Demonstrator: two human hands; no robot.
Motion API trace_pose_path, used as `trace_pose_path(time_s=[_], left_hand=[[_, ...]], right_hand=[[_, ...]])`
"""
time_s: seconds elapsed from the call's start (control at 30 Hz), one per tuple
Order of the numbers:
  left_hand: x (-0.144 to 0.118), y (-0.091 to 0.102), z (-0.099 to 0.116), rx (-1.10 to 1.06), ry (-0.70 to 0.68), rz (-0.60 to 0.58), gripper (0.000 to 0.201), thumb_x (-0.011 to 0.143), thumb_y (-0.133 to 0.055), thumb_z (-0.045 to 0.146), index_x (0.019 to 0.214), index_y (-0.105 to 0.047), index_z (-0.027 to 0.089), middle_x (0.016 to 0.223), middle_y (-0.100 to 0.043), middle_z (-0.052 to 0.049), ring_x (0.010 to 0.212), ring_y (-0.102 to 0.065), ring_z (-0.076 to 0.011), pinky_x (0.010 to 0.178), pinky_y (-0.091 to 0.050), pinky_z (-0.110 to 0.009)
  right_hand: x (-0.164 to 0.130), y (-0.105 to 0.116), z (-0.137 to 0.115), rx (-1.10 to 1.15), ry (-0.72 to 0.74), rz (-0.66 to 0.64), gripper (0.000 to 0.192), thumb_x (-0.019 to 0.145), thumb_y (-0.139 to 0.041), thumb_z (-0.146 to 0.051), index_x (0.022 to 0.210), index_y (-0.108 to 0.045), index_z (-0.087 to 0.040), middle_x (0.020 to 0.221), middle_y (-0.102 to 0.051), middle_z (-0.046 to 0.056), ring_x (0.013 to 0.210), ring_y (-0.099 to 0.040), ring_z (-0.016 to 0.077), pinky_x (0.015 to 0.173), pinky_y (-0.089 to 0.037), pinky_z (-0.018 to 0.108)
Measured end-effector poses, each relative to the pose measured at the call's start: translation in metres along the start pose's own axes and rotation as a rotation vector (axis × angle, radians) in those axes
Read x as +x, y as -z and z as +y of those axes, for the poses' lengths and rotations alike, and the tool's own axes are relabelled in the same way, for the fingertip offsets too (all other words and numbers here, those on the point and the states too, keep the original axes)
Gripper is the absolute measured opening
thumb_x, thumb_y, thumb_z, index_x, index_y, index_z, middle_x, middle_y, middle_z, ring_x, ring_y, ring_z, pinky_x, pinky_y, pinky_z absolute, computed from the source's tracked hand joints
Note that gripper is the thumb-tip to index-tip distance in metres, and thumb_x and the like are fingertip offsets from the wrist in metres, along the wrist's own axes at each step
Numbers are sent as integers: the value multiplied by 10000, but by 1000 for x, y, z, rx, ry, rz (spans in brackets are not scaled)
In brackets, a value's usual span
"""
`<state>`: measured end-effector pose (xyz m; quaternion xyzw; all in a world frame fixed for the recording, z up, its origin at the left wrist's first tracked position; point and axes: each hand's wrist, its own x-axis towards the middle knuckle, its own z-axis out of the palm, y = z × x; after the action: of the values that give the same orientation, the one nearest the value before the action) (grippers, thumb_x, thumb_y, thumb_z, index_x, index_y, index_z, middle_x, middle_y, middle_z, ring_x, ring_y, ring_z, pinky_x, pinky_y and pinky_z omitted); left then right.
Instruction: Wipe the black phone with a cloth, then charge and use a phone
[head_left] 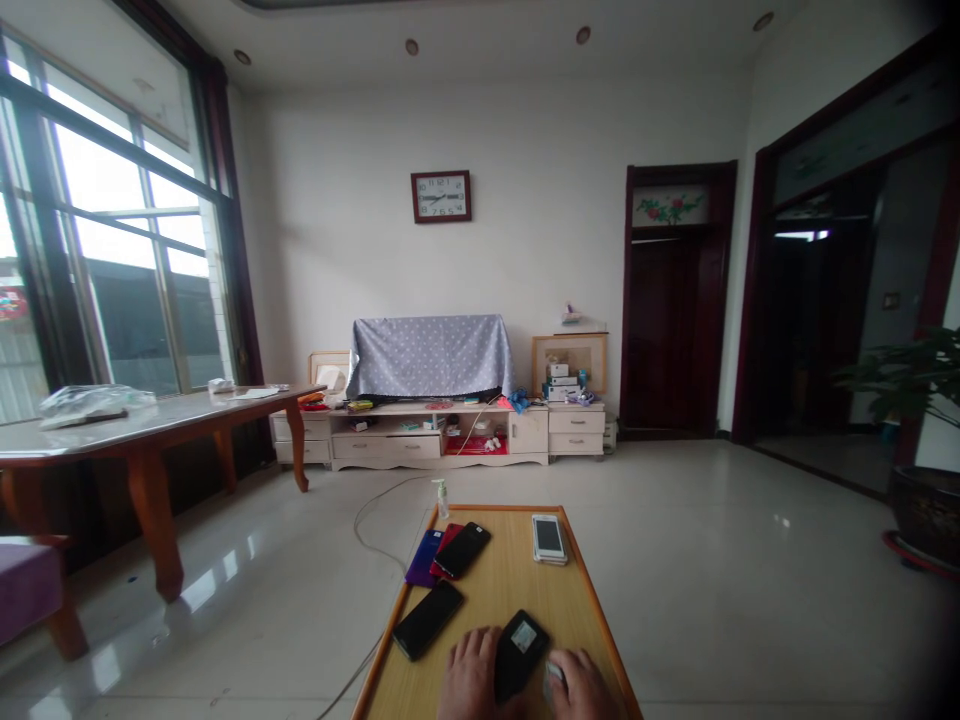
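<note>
Black and glossy, a phone (520,653) lies face down at the near end of the wooden surface (510,590), a small pale label on its back. The left hand (471,680) rests against its left edge with the fingers (469,650) laid nearly flat on the wood, curled only slightly toward the phone. The right hand (579,688) sits at the phone's right edge, its fingers (574,668) bent around a small grey object (553,675) that is too hidden to identify. Whether either hand actually grips the phone cannot be told; both touch or nearly touch its sides.

Just left and a little farther on lies a second black phone (428,619), turned diagonally. Beyond it sits a cluster of three: a dark phone (463,550) on top of a red one (444,545), with a purple one (421,558) beside them at the surface's left edge. Across from these, near the right edge, lies a white phone (548,538). A small pump bottle (442,497) stands at the far left corner.

A cable (375,510) trails over the tiled floor (712,560) toward a low cabinet (442,435) against the far wall, where a dotted grey cloth (429,356) covers something. A clock (441,196) hangs above. A long table (150,420) stands by the window (112,250) on the left; a potted plant (926,440) stands at the right.
</note>
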<state>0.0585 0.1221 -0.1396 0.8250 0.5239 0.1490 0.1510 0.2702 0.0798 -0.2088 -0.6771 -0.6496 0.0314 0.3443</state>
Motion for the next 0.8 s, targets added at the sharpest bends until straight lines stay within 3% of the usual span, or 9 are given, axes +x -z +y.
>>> trace_pose_path(time_s=[0.17, 0.37, 0.53, 0.8], left_hand=[[-26, 7, -3, 52, 83, 33, 793, 706, -631, 488, 1443, -509, 221, 1421, -590, -110, 1320, -484, -323, 1121, -321, -424], [-45, 14, -7, -1, 20, 18, 769, 674, -633, 425, 1415, -532, 247, 1407, -611, -68, 1299, -494, -290, 1117, -317, -383], [-66, 21, -11, 2, 10, 30, 790, 660, -646, 423, 1419, -524, 240, 1419, -602, -75, 1315, -487, -280, 1128, -298, -372], [-83, 25, -15, 29, 24, 86, 623, 705, -619, 428, 1300, -596, 243, 1299, -660, -77, 1238, -532, -277, 1076, -313, -366]], right_hand=[[-7, 23, -26, 25, -44, 5, 301, 926, -380, -247, 995, -672, -227, 1015, -703, 111, 960, -683, 244, 840, -495, 331], [-15, 41, -38, 163, -128, 82, 233, 923, -395, -347, 928, -611, -260, 921, -708, 74, 885, -687, 242, 781, -494, 323], [-19, 40, -42, 271, -219, 131, 215, 935, -426, -376, 943, -610, -264, 918, -730, 36, 845, -704, 205, 747, -501, 278], [-10, 29, -70, 80, -131, 91, 359, 948, -373, -248, 1015, -723, -209, 1038, -753, 100, 999, -691, 231, 882, -511, 310]])
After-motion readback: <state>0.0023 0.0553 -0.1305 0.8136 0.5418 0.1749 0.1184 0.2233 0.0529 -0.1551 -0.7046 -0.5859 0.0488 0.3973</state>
